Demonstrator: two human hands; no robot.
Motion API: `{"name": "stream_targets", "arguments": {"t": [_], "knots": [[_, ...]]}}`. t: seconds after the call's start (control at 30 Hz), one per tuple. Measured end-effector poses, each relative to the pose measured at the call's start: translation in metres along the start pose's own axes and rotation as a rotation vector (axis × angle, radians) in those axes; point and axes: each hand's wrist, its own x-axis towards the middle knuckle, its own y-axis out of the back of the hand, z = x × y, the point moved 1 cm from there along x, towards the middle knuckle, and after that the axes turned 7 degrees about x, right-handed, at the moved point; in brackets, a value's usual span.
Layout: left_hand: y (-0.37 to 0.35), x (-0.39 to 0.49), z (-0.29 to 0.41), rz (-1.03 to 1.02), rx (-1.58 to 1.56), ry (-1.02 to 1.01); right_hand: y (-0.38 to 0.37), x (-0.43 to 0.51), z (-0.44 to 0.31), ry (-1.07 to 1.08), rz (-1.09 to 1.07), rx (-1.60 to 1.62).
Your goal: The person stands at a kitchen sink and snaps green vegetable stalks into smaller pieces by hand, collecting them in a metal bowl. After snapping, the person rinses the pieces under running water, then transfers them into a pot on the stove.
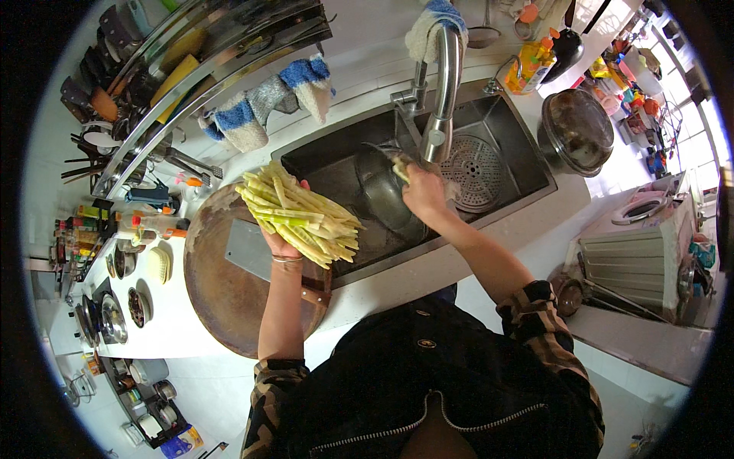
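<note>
My left hand [281, 244] holds a large bundle of pale green-yellow stalks [301, 218], perhaps bamboo shoots, above the gap between the round wooden chopping board [212, 287] and the sink's left basin. A few short pale pieces [400, 170] stick out of my right hand [424, 192], which is closed on them over the sink, beside the tap spout [441, 129]. Beneath it a round metal bowl or pan [383, 198] lies in the left basin. A cleaver [248, 248] lies flat on the board, its handle partly hidden by my left forearm.
A perforated metal strainer plate [473, 172] lies in the right basin. A lidded pot [576, 132] and a yellow soap bottle [530, 66] stand right of the sink. Blue and white cloths [246, 129] hang at the wall, near the metal rack [229, 63]. Bowls [137, 307] stand at the left.
</note>
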Motion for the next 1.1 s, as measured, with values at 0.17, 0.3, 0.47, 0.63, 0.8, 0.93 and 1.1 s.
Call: {"name": "stream_targets", "arguments": {"t": [0.17,0.3,0.47,0.63,0.8,0.93,1.1], "knots": [[0.004,-0.003,-0.01,0.054,0.014,0.003,-0.014,-0.007,-0.005,0.334,0.068,-0.121],[0.003,-0.008,-0.018,0.078,0.062,-0.001,0.001,-0.019,-0.011,0.566,0.118,-0.11],[0.001,-0.01,-0.028,0.03,0.067,0.034,0.006,-0.021,0.0,0.439,0.161,-0.015],[0.001,-0.014,-0.04,0.085,0.019,0.07,0.01,-0.031,0.005,-0.003,0.264,0.235],[0.006,-0.006,-0.07,0.142,0.156,0.201,0.0,-0.071,0.071,-0.371,0.148,0.883],[0.004,-0.009,-0.118,0.22,0.291,0.392,0.039,-0.107,0.098,-0.551,0.054,1.099],[-0.007,-0.003,-0.195,0.329,0.509,0.636,0.082,-0.134,0.144,-0.578,0.063,1.064]]}}
